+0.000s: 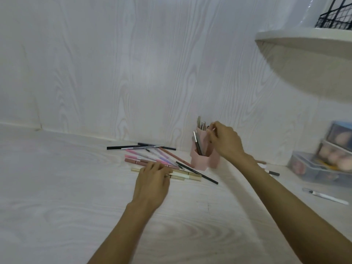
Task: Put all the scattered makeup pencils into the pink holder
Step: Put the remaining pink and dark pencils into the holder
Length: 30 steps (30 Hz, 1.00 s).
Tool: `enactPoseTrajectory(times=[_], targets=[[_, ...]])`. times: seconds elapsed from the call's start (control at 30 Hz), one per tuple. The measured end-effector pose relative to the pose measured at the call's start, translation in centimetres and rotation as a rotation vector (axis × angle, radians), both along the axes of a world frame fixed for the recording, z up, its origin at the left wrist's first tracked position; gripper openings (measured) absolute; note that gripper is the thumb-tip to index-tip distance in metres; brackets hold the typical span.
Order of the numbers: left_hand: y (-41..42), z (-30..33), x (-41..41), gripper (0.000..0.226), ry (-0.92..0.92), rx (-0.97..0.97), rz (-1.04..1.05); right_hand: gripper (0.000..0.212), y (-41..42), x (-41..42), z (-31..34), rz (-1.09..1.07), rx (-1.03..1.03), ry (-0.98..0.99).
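A pile of scattered makeup pencils (152, 153), black, pink, brown and gold, lies on the white wood-grain table near the wall. Right of the pile stands the pink holder (207, 160) with several pencils upright in it. My left hand (152, 180) lies palm down on the near edge of the pile, fingers curled over a gold pencil (190, 177). My right hand (226, 140) hovers over the holder's top, fingertips pinched on a thin pinkish pencil that points down into it.
Clear plastic boxes (322, 164) of makeup sponges are stacked at the right edge. A white pen-like stick (327, 196) and two more pencils (270, 171) lie right of the holder. A white corner shelf (308, 54) with a black wire basket (335, 14) hangs above right.
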<state>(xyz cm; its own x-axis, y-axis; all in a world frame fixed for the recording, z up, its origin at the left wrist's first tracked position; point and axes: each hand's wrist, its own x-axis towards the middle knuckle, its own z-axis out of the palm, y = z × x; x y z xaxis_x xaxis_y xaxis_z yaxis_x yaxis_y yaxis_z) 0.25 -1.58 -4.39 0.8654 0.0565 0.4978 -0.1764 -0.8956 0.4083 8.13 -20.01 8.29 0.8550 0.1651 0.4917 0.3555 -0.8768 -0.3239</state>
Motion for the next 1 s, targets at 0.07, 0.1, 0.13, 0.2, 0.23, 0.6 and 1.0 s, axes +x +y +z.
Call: enactPoseTrajectory(times=[0.07, 0.1, 0.13, 0.2, 0.23, 0.6, 1.0], targets=[[0.1, -0.1, 0.0, 0.030, -0.002, -0.017, -0.005, 0.031, 1.5, 0.8, -0.3, -0.004, -0.152, 0.095], [0.0, -0.1, 0.0, 0.030, -0.002, -0.022, -0.007, 0.033, 2.0, 1.1, -0.5, -0.007, -0.197, 0.135], [0.1, -0.1, 0.1, 0.031, -0.004, -0.024, -0.006, 0.032, 2.4, 1.5, -0.7, -0.016, -0.229, 0.160], [0.1, -0.2, 0.1, 0.031, -0.002, -0.022, -0.001, 0.026, 2.9, 1.9, -1.1, -0.047, -0.256, 0.157], [0.2, -0.2, 0.2, 0.031, -0.002, -0.024, 0.001, 0.021, 3.3, 2.1, -1.3, -0.048, -0.255, 0.135], [0.4, -0.3, 0.4, 0.029, -0.025, -0.019, -0.026, 0.010, -0.5, -2.1, -5.3, 0.072, -0.027, 0.047], [0.9, 1.1, -0.4, 0.010, -0.028, 0.068, -0.038, 0.022, -4.1, -3.8, -11.5, 0.146, 0.081, 0.151]])
